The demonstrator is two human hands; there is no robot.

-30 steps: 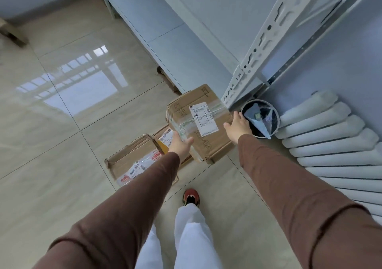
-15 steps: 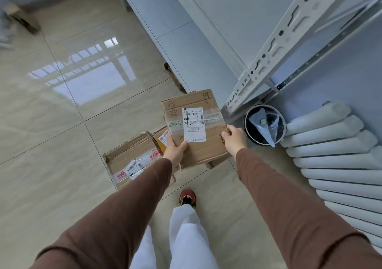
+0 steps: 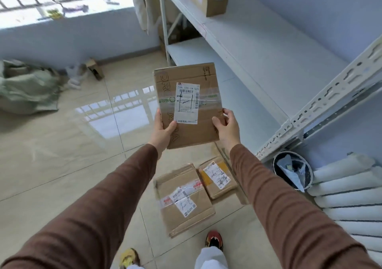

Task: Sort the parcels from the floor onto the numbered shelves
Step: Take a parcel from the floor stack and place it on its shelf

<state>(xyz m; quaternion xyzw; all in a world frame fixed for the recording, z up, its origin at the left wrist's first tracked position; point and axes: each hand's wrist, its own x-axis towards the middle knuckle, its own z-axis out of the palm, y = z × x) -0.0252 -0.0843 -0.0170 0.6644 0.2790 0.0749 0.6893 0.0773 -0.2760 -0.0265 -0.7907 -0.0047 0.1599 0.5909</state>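
Head view, left to right: my left hand (image 3: 162, 131) and right hand (image 3: 227, 127) grip the parcel (image 3: 187, 105), fingers curled round its lower edges, label facing me. I'm reading its number; next I must find the matching shelf (image 3: 258, 47) on my right.

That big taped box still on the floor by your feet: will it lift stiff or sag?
The larger cardboard parcel looks creased and dented, so it may flex somewhat. It lies flat, unlikely to roll. Its glossy tape might be slippery; grip the edges.
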